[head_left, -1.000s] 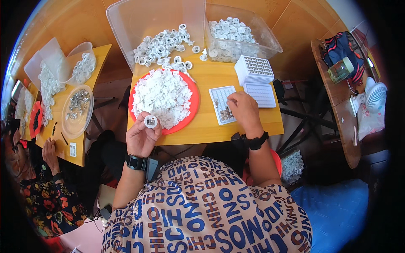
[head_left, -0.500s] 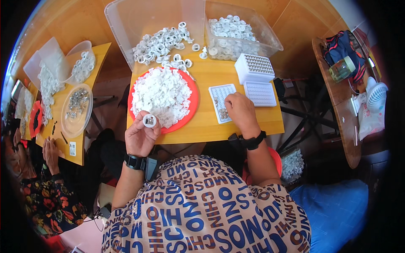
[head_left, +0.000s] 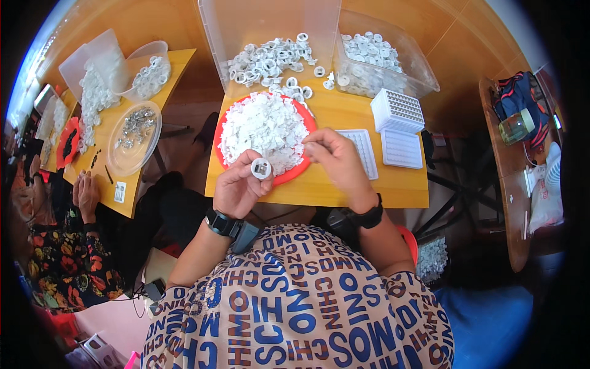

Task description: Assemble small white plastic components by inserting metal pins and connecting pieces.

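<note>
Small white rectangular label (head_left: 120,192) with dark print lies flat at near edge of left yellow table (head_left: 175,61). White plastic bag (head_left: 546,197) sits on far-right table. No screens or signs seen.

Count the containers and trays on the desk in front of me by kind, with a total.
Red plate: 1
Clear plastic bins: 2
White grid trays: 3
Total: 6

The left hand holds one small white ring; the right hand pinches something at the plate's edge.
</note>
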